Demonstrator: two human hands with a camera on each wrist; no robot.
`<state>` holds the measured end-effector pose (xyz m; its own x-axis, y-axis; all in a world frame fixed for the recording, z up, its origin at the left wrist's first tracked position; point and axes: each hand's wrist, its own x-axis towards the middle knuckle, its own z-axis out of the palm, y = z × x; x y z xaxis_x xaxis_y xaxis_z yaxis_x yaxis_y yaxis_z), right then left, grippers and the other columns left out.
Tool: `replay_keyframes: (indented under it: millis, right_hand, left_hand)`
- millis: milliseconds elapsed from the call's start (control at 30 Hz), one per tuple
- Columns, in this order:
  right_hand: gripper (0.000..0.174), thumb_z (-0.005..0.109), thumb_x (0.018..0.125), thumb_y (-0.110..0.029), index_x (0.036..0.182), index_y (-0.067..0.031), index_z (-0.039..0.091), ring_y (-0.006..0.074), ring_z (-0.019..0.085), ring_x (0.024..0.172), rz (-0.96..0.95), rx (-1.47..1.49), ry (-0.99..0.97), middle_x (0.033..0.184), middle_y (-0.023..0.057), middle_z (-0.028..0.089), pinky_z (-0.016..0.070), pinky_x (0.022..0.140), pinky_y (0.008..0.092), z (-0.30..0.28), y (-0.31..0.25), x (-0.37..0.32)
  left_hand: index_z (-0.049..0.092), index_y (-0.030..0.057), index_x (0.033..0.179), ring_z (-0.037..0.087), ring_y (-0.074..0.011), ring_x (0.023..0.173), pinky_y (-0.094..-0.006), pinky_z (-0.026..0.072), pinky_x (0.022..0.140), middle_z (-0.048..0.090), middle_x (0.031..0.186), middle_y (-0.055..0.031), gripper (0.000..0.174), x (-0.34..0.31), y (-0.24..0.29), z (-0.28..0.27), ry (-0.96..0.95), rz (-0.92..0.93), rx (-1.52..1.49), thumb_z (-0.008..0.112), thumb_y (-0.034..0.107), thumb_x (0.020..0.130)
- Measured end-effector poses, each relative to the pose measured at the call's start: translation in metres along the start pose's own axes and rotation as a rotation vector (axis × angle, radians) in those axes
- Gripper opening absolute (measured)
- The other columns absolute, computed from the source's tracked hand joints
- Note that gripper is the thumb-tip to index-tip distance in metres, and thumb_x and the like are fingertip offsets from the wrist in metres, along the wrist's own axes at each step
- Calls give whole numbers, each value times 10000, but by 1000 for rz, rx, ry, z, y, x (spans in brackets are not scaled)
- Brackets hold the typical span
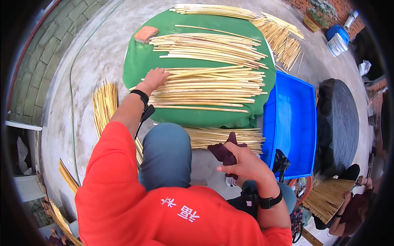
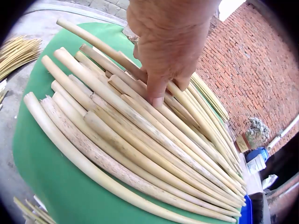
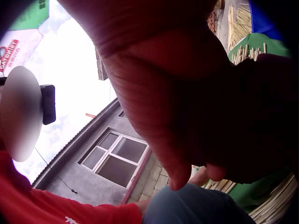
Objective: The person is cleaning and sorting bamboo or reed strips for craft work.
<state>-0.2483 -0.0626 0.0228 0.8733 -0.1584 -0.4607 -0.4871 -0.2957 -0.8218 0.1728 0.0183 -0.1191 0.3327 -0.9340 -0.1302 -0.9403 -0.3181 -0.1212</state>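
Pale peeled sticks (image 1: 209,88) lie side by side in a pile on a green-covered round table (image 1: 139,57). My left hand (image 1: 155,78) is at the left end of this pile; in the left wrist view the fingers of the hand (image 2: 168,56) reach down among the sticks (image 2: 140,126), a fingertip pressing on them. Whether it grips one is hidden. Above my lap, off the table's near edge, my right hand (image 1: 248,164) holds a dark maroon cloth (image 1: 223,155). The right wrist view shows the hand (image 3: 149,93) and the cloth (image 3: 243,116) in deep shadow.
Another stick pile (image 1: 209,47) and a brick (image 1: 146,34) lie farther back on the table. A blue tub (image 1: 293,123) stands at its right. More sticks (image 1: 104,104) lie on the floor at left and below the near edge. Another person's arm (image 1: 344,209) is at lower right.
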Motion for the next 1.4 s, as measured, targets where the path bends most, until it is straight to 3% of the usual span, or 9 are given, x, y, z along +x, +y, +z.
replay_keyframes:
  millis: [367,433,533,600,667,900,1100,1267,1400]
  right_hand:
    - [579,745,703,-170,1195,-44,467,152,572,639,207,114,-24,833,95,607,459,580,289,-14,-8,7]
    - [575,742,707,-143,1196,-42,459,130,559,587,-34,40,104,793,76,604,457,538,274,-14,-1,11]
    - [503,738,697,-208,1089,-37,473,344,586,833,110,117,46,921,158,612,459,709,359,-22,-4,19]
    - [502,741,694,-208,1082,-33,474,342,587,830,132,123,48,919,162,612,459,707,360,-25,-2,25]
    - [522,737,711,-113,1152,-35,469,117,561,560,84,121,86,709,61,599,450,505,268,-26,-2,31]
    - [543,726,735,-182,1170,-49,429,135,562,583,127,162,170,774,70,599,455,517,272,-26,-2,35]
    - [570,586,834,-339,1169,33,315,434,576,764,142,-119,285,838,293,579,448,654,465,-21,1,30]
    - [537,555,841,-396,1112,38,393,422,568,814,164,-181,279,844,302,572,449,679,445,-12,12,30]
    - [489,561,851,-377,1103,31,464,337,586,879,-202,311,788,919,221,598,454,744,366,-13,27,41]
  left_hand:
    - [567,105,1045,484,-270,1010,-382,422,833,516,1014,-86,253,91,2,2,71,173,-118,572,155,797]
    - [558,87,1049,489,-265,1009,-379,428,831,517,1015,-86,257,111,10,4,138,210,-150,561,139,798]
    - [528,66,1067,494,-262,1010,-379,426,846,523,1009,-94,295,140,18,10,202,152,-127,554,71,773]
    - [509,75,1062,491,-278,1007,-375,425,848,529,997,-100,345,153,21,18,287,99,-86,549,-1,727]
    - [505,67,1022,491,-294,992,-380,425,842,540,973,-107,328,160,24,25,323,105,-90,522,-32,710]
    - [515,69,983,508,-281,993,-390,440,808,562,1005,-91,198,160,29,34,191,-15,-56,478,36,792]
    - [488,72,913,590,-298,846,-424,453,711,602,876,-112,122,139,28,-1,205,-25,-33,518,89,796]
    - [453,54,913,572,-372,813,-452,442,681,599,825,-184,204,100,24,-57,292,51,-155,571,183,807]
    - [449,39,949,574,-339,717,-422,458,628,581,749,-165,302,71,39,-107,232,125,-414,586,280,828]
